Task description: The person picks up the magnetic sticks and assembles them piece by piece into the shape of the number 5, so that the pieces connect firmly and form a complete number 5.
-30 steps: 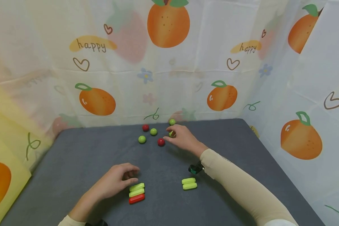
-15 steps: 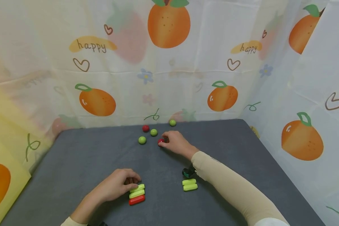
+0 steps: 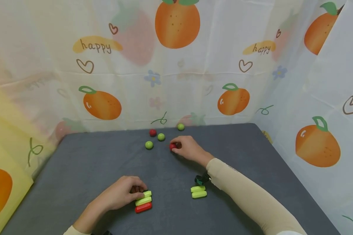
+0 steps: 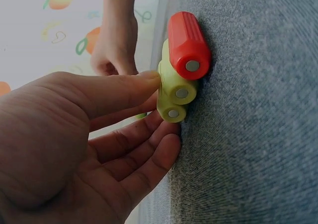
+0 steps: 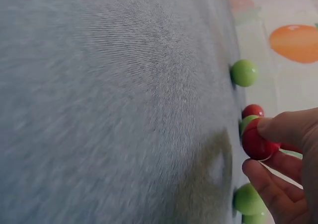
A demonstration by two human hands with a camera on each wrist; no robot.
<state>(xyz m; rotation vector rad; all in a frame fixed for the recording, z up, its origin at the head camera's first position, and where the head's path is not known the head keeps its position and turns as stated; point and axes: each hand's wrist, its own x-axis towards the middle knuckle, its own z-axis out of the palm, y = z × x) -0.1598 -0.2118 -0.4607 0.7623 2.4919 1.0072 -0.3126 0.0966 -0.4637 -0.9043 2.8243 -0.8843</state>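
My right hand [image 3: 189,148] pinches a red ball [image 5: 256,142] between thumb and fingers near the back of the dark table. Close by are green balls [image 3: 149,145] and another red ball [image 3: 153,133]. At the front left, my left hand [image 3: 122,194] holds the farthest of three short rods lying side by side, a yellow-green rod [image 4: 171,113]. Its thumb lies on the near side, and the other fingers reach behind. Next to it sit a second yellow-green rod [image 4: 180,91] and a red rod [image 4: 189,45]; their ends show round silvery discs.
Two more yellow-green rods [image 3: 198,192] lie together right of centre, near the right forearm. A fruit-printed cloth [image 3: 176,75] hangs behind the grey table [image 3: 91,156] and along its sides. A green ball [image 3: 180,127] sits at the back edge.
My right hand has left a green ball, taken hold of the red ball and shifted it slightly right. My left hand has come down onto the farthest yellow-green rod.
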